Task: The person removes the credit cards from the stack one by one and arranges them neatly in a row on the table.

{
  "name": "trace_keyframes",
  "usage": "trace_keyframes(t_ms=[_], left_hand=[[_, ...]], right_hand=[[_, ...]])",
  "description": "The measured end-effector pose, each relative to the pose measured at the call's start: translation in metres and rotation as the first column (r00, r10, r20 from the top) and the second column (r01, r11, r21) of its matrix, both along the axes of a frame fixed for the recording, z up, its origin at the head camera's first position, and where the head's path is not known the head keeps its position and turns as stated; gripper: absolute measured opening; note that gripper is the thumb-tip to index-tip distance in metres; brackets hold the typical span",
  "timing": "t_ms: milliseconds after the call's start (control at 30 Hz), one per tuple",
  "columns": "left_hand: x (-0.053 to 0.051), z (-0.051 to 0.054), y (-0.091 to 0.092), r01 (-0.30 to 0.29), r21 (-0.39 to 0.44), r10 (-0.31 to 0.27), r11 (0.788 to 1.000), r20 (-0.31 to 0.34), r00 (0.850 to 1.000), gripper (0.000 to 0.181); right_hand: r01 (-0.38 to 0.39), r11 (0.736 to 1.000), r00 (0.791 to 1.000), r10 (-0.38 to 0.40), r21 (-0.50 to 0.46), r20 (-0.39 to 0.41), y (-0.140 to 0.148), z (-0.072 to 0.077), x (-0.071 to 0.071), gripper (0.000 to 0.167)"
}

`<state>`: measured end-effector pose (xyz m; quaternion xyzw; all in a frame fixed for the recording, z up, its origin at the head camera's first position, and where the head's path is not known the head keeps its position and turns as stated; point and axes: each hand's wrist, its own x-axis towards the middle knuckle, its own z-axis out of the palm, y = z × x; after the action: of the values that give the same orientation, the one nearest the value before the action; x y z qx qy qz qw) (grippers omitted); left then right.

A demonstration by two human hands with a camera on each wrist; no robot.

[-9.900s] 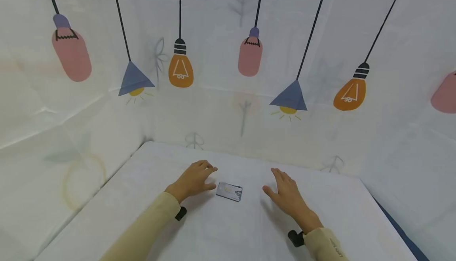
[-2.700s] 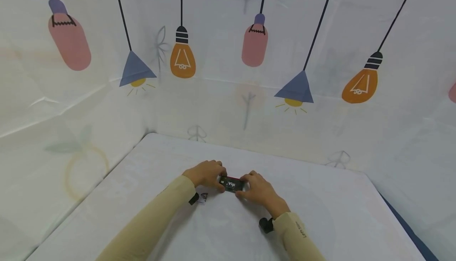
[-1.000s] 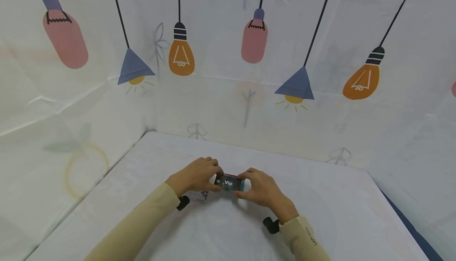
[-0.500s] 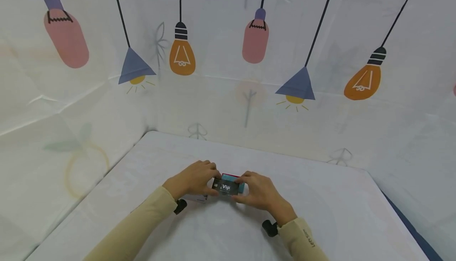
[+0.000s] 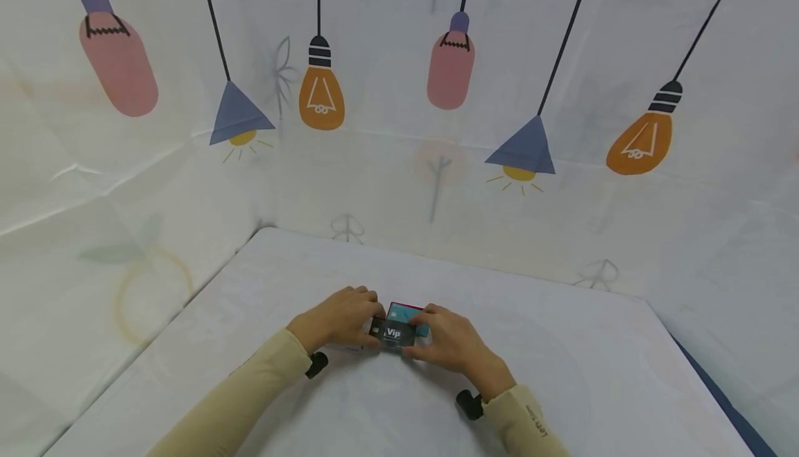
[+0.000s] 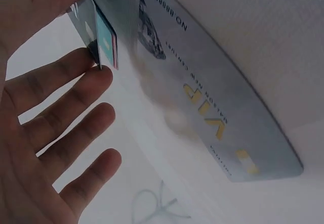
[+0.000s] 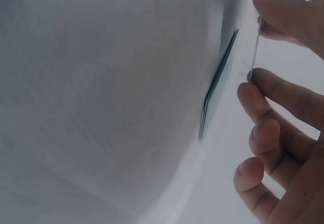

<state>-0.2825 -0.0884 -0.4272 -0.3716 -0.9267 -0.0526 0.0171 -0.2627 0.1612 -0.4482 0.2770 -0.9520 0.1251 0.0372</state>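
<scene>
In the head view my left hand [image 5: 340, 318] and right hand [image 5: 452, 339] pinch opposite ends of a black "Vip" card [image 5: 393, 333], held just above the table. Behind and below it shows a light-blue card [image 5: 401, 311] with a red edge, partly covered by the black card and my right fingers. The left wrist view has a silver VIP card [image 6: 202, 92] lying on the table beside my left hand, mostly hidden from the head view. In the right wrist view, thumb and fingertips hold the thin card edge [image 7: 256, 49], while dark-edged cards [image 7: 215, 87] lie apart from it.
A white-covered table [image 5: 349, 415] spreads around both hands. Pale fabric walls [image 5: 387, 186] printed with lamps and bulbs stand behind and at the sides. A black wrist camera [image 5: 469, 405] sits at my right cuff.
Long before, a silver card lay between two open hands; it now lies left. Over the last second both hands shifted the black card slightly nearer and left, uncovering more of the blue card.
</scene>
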Motion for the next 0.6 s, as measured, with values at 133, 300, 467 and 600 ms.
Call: trace_keyframes(t_ms=[133,300,467,600], left_hand=[[0.0017,-0.0009,0.0014,-0.003,-0.005,0.003,1.000,0.026,1.000,0.046],[0.0034,-0.0033,0.0021,-0.023,-0.021,0.024,1.000,0.063,0.998,0.047],[0.0041,-0.0073,0.0018,-0.028,-0.036,0.031,0.999,0.081,0.996,0.048],[0.0044,-0.0087,0.0011,-0.036,-0.032,0.039,0.999,0.091,0.995,0.047]], right_hand=[[0.002,1.000,1.000,-0.002,0.017,-0.001,-0.0024,-0.0017,0.0014,0.054],[0.005,1.000,0.999,-0.006,0.026,0.033,-0.0055,-0.0008,0.0048,0.053],[0.012,0.999,0.997,-0.014,0.038,0.075,-0.0074,-0.0011,0.0067,0.052],[0.007,0.999,0.995,-0.010,0.039,0.099,-0.0085,-0.0029,0.0071,0.052]])
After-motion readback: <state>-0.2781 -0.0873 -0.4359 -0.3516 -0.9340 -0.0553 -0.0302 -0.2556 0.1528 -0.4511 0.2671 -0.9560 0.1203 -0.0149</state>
